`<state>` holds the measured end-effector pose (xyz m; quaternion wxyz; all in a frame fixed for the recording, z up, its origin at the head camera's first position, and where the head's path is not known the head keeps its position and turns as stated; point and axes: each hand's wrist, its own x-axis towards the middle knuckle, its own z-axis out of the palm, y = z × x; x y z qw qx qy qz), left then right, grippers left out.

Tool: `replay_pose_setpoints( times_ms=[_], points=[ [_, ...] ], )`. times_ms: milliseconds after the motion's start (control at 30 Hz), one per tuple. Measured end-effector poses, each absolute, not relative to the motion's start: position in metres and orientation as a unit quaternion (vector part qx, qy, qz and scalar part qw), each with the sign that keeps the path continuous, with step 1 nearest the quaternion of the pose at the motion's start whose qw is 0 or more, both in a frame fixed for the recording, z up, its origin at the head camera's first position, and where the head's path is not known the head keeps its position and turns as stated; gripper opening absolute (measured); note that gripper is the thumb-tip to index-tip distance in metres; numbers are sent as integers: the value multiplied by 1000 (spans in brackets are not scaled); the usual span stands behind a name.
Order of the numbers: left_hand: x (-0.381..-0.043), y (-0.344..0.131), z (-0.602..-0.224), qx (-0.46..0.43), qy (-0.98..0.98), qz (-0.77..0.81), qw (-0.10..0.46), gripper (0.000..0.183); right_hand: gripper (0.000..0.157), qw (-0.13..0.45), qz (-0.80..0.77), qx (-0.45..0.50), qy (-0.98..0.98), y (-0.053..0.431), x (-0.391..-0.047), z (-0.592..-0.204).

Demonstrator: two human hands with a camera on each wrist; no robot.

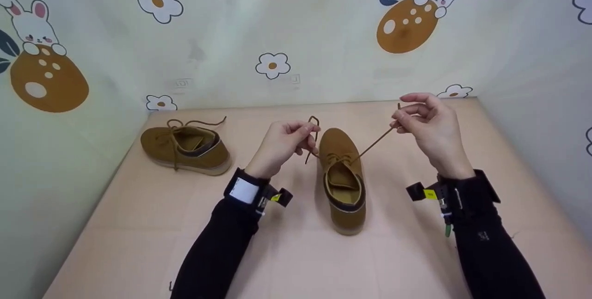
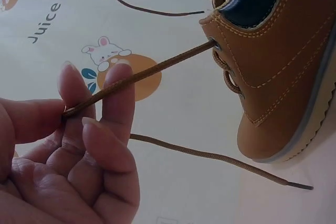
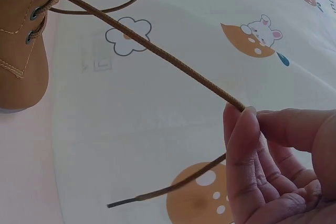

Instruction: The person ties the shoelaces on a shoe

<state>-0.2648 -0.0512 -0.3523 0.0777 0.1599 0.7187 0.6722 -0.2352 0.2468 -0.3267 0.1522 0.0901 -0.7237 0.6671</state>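
A brown lace-up shoe [image 1: 348, 218] stands upright on the table, toe pointing away and heel toward me. On its left side my left hand [image 1: 289, 142] pinches one shoelace [image 2: 168, 66] between thumb and fingers; the tipped end hangs past the fingers in the left wrist view. Up and to the right, my right hand [image 1: 434, 130] pinches the other shoelace [image 3: 152, 46], drawn straight from the top eyelet. Its dark tip dangles below the fingers in the right wrist view. Both laces spread outward from the shoe's opening.
Another brown shoe [image 1: 194, 162] sits at the back left, turned sideways, its lace tied in a bow. A patterned cloth [image 1: 222, 58] with rabbits and flowers hangs behind and beside the pale table [image 1: 296, 262].
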Motion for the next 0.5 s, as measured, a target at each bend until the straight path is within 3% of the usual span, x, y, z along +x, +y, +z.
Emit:
replay_pose_setpoints(
  times_ms=[500],
  points=[
    [-301, 7, -318, 200, 773, 595, 88, 20, 34, 173, 653, 96, -731, 245, -235, -325]
  ],
)
